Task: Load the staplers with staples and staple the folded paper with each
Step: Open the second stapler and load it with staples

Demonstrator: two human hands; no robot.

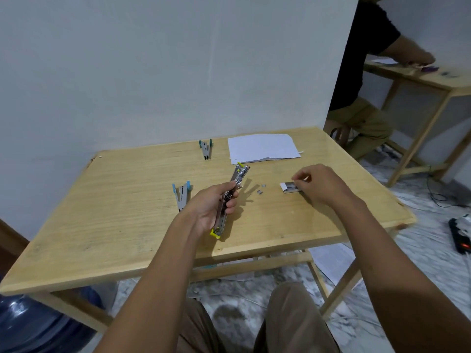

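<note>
The left hand (211,207) grip clasps the open yellow stapler (238,178), the right hand (321,184) grip at the staple box (289,188) is unclear; a hard pinch could crumble staples.

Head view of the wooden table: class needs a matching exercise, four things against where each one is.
1 yellow-trimmed metal stapler
2 folded white paper
3 small white staple box
4 light-blue-trimmed stapler

a far side of wooden table
b beside the right hand
c gripped by the left hand
d lying left of the left hand

Pairs: 1-c, 2-a, 3-b, 4-d
</note>
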